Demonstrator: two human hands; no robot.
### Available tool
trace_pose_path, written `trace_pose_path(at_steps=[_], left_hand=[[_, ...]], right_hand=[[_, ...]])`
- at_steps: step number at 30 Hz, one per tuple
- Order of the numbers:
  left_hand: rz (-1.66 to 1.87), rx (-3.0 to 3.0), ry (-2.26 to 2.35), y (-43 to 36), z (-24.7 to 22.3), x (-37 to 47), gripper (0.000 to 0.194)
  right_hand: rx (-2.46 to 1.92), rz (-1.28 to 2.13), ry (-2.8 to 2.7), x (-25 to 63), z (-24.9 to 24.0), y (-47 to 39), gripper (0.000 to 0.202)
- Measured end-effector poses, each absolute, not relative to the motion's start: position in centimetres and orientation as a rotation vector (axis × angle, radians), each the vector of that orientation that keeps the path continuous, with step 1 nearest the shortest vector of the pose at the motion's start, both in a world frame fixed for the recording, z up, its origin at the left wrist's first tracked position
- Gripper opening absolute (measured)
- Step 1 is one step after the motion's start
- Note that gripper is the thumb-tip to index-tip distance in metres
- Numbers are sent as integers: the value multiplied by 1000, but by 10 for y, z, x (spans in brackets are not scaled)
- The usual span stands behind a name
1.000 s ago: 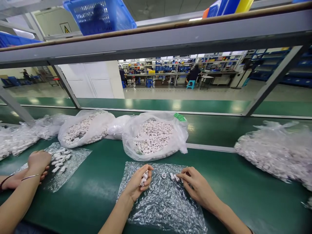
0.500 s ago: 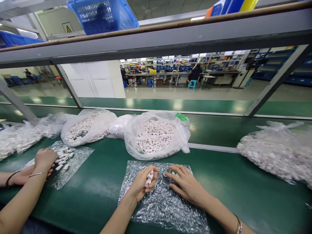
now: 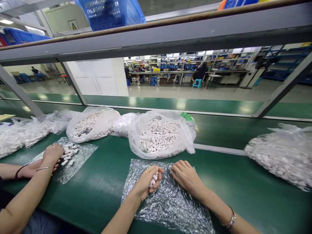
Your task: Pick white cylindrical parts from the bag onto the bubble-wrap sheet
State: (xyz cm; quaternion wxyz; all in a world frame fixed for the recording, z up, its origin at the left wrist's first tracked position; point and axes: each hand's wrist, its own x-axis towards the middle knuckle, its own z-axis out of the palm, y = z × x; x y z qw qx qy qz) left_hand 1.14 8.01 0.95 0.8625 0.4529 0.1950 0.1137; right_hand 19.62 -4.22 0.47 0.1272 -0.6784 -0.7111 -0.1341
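Observation:
My left hand is curled around several small white tube-like parts, palm turned inward above a clear plastic bag. My right hand is bent over the bag's upper part, fingers together and pointing down. A bit of white shows at its fingertips; the rest of what is under the fingers is hidden. Just behind both hands lies an open translucent bag full of the same kind of white parts, with a green label on its edge.
At left, a co-worker's hands work over another clear bag with white parts. More filled bags stand along the back, far left and right. A shelf beam crosses above the green bench.
My right fingers, spread over several white parts before, have drawn together and cover them now. My left hand keeps its parts. The whole view has shifted slightly.

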Motion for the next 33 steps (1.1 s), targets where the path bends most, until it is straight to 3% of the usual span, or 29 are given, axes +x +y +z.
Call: trace_pose_path(at_steps=[3,9,14,25,33], left_hand=[[211,975,426,76,15,13,38],[103,1052,395,67,17,14,40],[-18,1040,316,62,13,13,43],[255,445,437,90,8,16,34],[341,45,467,95,26,4,20]], right_hand=[[-1945,-296,-2061,197,7,-44,6],[-1792,246,-1659,185,33,-54,16],[-1629,598,-1661,171,44,-53,21],[-1758,358,-1524,201,31,-49,22],[-1796,531,-1382,222,49,-55,31]])
